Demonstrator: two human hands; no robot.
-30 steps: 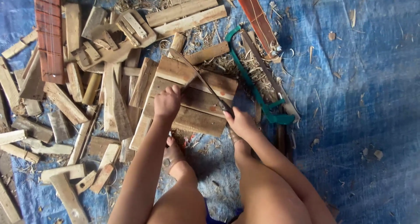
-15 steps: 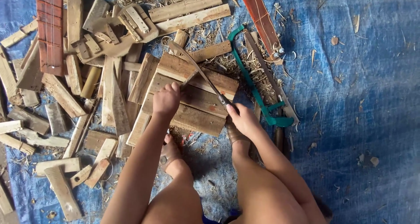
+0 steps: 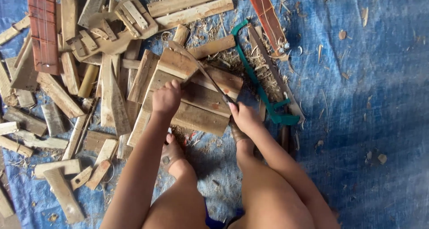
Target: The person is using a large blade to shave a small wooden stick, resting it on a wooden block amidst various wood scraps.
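At the bottom of the frame the person's bare knees and feet frame the work, the feet resting on the crinkled blue plastic tarpaulin (image 3: 380,77) and seemingly braced against the near edge of the weathered brown wooden planks (image 3: 196,108) stacked at centre. Just above, the left hand (image 3: 166,98) is curled into a fist, knuckles up, closed on a small piece of wood on top of the planks; exactly what it pinches is hard to tell from this angle. The right hand (image 3: 243,116) is wrapped around the handle of a thin grey metal blade (image 3: 203,72), which slants up and left across the planks toward the left hand.

The step in hand looks like cutting or splitting the held piece; the next stroke calls for the left hand to keep it steady with its fingers out of the blade's line.

Right of the planks lies a teal metal-framed hacksaw (image 3: 261,84). Further off, upper left, rough pale wooden offcuts (image 3: 107,41) lie heaped, splintery and uneven, beside a red slatted wooden piece (image 3: 43,30); shavings litter the tarpaulin.
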